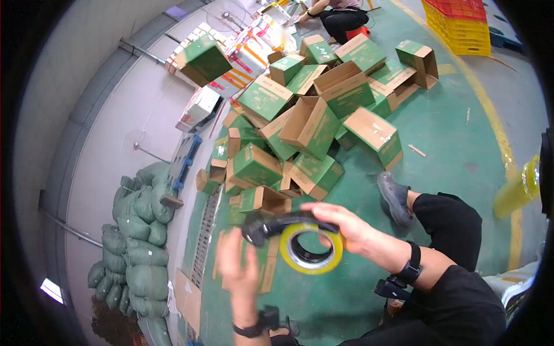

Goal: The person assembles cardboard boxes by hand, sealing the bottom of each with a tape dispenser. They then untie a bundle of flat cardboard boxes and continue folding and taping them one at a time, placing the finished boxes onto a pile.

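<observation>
A black hand-held tape dispenser (268,225) carries a roll of yellow tape (288,262) in front of me. My right hand (352,230) is closed around its right end. Beside the opposite end, my left hand (239,271) is raised with stretched fingers, blurred, its fingertips right at the dispenser's head. Beyond them lies a heap of green and brown cardboard boxes (311,124), many with open tops. One brown-topped carton (372,130) sits at the near right of the heap.
Green stuffed sacks (147,254) pile up on the left by a blue pallet (186,155). A yellow crate (459,29) stands at the back right. Yellow wrapped rolls (516,187) are at the right edge. Another person (340,17) sits at the back near white cartons (251,57).
</observation>
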A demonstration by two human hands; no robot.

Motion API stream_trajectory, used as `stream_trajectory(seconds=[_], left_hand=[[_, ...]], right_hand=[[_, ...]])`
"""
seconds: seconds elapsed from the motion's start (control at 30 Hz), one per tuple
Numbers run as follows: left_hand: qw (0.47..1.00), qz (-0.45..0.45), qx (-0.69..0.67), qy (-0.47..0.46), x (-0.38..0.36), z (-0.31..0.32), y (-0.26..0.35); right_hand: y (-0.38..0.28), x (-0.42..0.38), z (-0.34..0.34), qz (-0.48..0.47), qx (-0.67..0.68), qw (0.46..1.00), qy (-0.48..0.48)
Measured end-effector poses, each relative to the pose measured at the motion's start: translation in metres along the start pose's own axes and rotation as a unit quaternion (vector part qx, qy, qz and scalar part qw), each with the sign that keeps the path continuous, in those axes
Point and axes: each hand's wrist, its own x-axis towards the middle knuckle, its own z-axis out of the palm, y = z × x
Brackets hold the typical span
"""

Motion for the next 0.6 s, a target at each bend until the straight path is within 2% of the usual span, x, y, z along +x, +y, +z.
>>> stream_trajectory(seconds=[0.03, 0.07, 0.1, 0.13, 0.17, 0.23, 0.27, 0.33, 0.37, 0.43, 0.5, 0.6], left_hand=[[0.981, -0.132, -0.133, -0.048, -0.030, 0.021, 0.011], [0.933, -0.216, -0.166, -0.236, -0.069, 0.031, 0.006], [0.930, -0.189, -0.173, -0.262, -0.121, 0.050, -0.002], [0.926, -0.217, -0.191, -0.243, -0.149, 0.049, 0.013], [0.920, -0.246, -0.209, -0.223, -0.171, 0.047, 0.027], [0.886, -0.315, -0.234, -0.246, -0.214, 0.042, 0.041], [0.885, -0.319, -0.238, -0.241, -0.226, 0.039, 0.045], [0.828, -0.338, -0.234, -0.382, -0.245, 0.030, 0.059], [0.826, -0.340, -0.241, -0.379, -0.250, 0.024, 0.064], [0.857, -0.268, -0.254, -0.359, -0.248, 0.014, 0.069], [0.875, -0.260, -0.275, -0.301, -0.248, 0.002, 0.066], [0.906, -0.245, -0.223, -0.262, -0.240, -0.039, 0.061]], right_hand=[[0.003, -0.011, -0.008, 0.035, -0.043, 0.998, 0.023], [0.011, -0.018, -0.018, 0.022, -0.091, 0.995, 0.037], [0.018, -0.025, -0.027, 0.007, -0.139, 0.989, 0.050], [0.018, -0.033, -0.032, 0.024, -0.130, 0.987, 0.093], [0.016, -0.040, -0.037, 0.016, -0.134, 0.987, 0.091], [0.018, -0.053, -0.047, 0.069, -0.056, 0.981, 0.171], [0.022, -0.053, -0.052, 0.061, -0.040, 0.980, 0.188], [0.030, -0.051, -0.054, 0.063, -0.027, 0.977, 0.202], [0.032, -0.053, -0.052, 0.058, -0.006, 0.974, 0.218], [0.036, -0.058, -0.044, 0.060, -0.002, 0.973, 0.224], [0.037, -0.066, -0.038, 0.076, 0.004, 0.976, 0.203], [0.033, -0.080, -0.025, 0.079, 0.005, 0.978, 0.193]])
